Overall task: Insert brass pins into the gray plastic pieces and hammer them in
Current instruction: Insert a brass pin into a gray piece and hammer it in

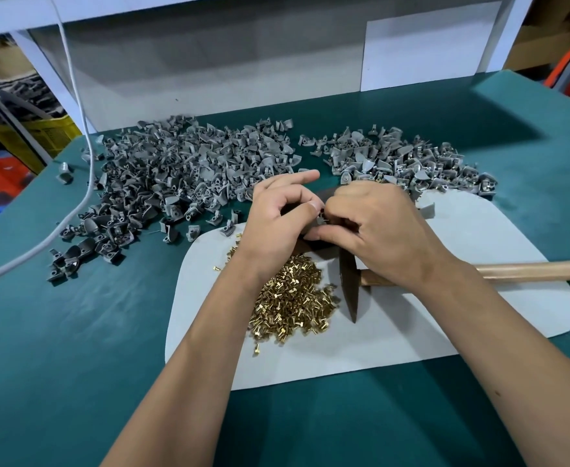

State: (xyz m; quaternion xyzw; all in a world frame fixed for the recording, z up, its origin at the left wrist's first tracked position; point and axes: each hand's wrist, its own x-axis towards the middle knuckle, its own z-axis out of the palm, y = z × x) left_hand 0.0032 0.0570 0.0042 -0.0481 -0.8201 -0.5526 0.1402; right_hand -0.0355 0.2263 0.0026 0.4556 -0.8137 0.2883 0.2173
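Brass pins (292, 298) lie heaped low in the frame's middle, just under both wrists. Above them the left hand (276, 220) and right hand (374, 227) meet, each grip pinching one gray plastic piece (320, 221) between fingertips. To seat the pin well, I'd hold the piece steady, line the pin square to its hole, then reach for the hammer (351, 291) lying beside the heap.
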